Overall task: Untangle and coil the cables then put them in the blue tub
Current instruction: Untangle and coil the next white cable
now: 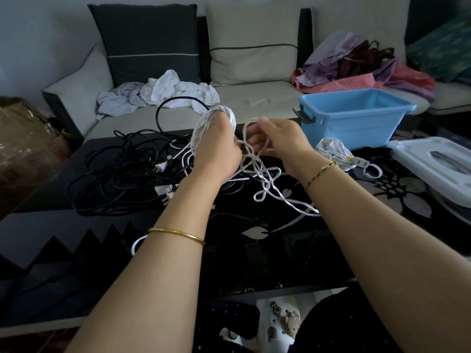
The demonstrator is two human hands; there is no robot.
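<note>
White cable coil point(216, 116) in curled left hand point(217, 152), knotted tail point(265, 174) in pinch of right hand point(283, 141).

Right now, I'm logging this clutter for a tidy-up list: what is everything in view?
table: one, black, flower-patterned
white cable: one, white, partly coiled, held above table, rest tangled
black cables: tangled pile, black, table's left
blue tub: one, blue, table's far right
bundled cable: one, white, beside blue tub
lid: one, pale, table's right edge
sofa: one, grey, behind table
cushions: at least three, dark, beige, teal, sofa back
clothes: two heaps, white and pink-purple, on sofa
bangles: two, gold, one per arm
left hand: grips the coil
right hand: pinches the loose strand
</note>
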